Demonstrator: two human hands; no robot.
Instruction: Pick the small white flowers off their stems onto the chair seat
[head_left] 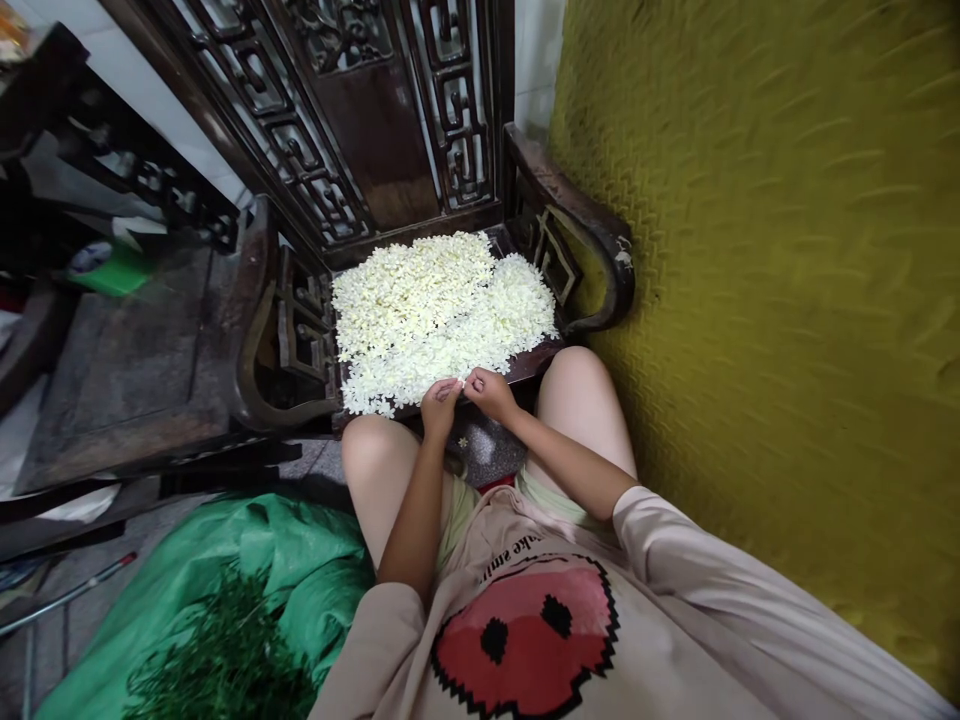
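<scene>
A thick layer of small white flowers point(420, 300) covers most of the seat of a dark carved wooden chair point(536, 362) in front of me. At the front edge of that seat, my left hand point(441, 405) and my right hand point(489, 394) meet fingertip to fingertip. Both are closed in a pinch. Between them shows a small white bit point(461, 383), which looks like one of the flowers; its details are too small to make out. One loose flower point(463, 442) lies lower down, between my knees.
To the left stands another dark wooden chair point(142, 350), with a green object point(112, 272) on it. A green sack point(300, 540) with leafy green stems point(225, 650) is at my lower left. A yellow textured panel point(765, 300) rises close on the right.
</scene>
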